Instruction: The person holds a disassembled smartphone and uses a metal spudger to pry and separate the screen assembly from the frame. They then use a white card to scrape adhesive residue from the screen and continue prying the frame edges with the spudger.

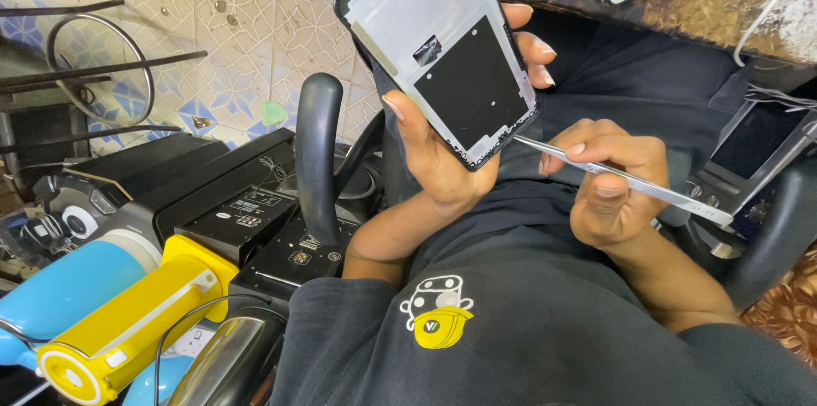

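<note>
Left hand (434, 146) grips a black-rimmed phone frame with matte grey metal backing and a black rectangular patch (438, 48), held tilted above the lap. Right hand (608, 189), fingers clenched, pinches slim steel tweezers (621, 178); the tip touches the frame's lower corner. A glossy yellow plastic cylinder (128, 329) lies at left.

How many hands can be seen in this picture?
2. The left hand holds a phone frame upright; the right hand holds metal tweezers at the frame's lower edge.

Single head-worn view, looking steeply down, close over the wearer's lap, facing the workbench edge (681, 19) ahead.
</note>
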